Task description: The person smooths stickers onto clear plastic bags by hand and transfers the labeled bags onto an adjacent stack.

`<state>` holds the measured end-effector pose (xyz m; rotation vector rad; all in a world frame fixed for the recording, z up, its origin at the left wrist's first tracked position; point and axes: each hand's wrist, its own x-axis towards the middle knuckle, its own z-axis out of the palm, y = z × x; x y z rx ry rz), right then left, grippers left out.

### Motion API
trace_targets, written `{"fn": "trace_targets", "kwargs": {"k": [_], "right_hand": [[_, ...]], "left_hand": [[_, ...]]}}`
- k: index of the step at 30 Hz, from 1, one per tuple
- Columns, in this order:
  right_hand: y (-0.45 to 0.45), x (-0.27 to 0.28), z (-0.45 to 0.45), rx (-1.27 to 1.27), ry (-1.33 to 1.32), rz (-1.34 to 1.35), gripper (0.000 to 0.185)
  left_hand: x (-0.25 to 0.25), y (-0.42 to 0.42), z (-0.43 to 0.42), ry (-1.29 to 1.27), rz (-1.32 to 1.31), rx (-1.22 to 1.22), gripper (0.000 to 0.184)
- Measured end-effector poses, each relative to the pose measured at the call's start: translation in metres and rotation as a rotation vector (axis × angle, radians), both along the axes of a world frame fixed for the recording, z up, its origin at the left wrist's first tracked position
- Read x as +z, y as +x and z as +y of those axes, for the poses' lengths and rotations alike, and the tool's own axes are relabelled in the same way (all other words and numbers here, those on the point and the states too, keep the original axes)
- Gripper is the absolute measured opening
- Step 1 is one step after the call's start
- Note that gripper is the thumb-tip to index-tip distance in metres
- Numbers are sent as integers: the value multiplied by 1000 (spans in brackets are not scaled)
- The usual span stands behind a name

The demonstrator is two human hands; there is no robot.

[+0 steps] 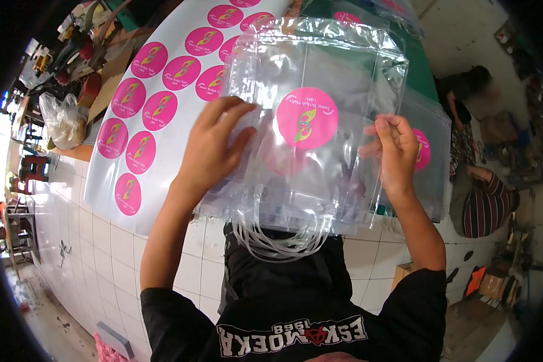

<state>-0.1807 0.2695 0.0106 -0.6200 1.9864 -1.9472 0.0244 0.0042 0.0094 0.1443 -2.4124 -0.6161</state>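
Note:
A clear plastic bag (338,66) with a round pink sticker (308,119) lies on top of a stack of similar bags in front of me. Their looped clear handles (277,244) hang over the table's near edge. My right hand (398,151) pinches the bag's right side edge between thumb and fingers, with some fingertips seen through the plastic. At the bag's left side is my left hand (214,145), its fingers curved and apart, holding nothing that I can see. Whether its fingertips touch the plastic I cannot tell.
A white sheet (108,181) of round pink stickers spreads along the left. More clear bags with pink stickers (431,175) lie at the right. Two people (489,205) sit low beyond the table's right side. A white plastic bag (66,123) stands at far left.

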Motion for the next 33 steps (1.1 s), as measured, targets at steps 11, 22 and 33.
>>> {"fn": "trace_targets", "kwargs": {"k": [11, 22, 33], "right_hand": [[-18, -23, -7, -141, 120, 425, 31], [-29, 1, -101, 821, 316, 1141, 12], [-36, -6, -127, 987, 404, 1257, 11]], "left_hand": [[-36, -8, 1, -205, -423, 1, 91], [-43, -9, 2, -221, -420, 16, 83], [-45, -9, 1, -204, -442, 12, 83]]}}
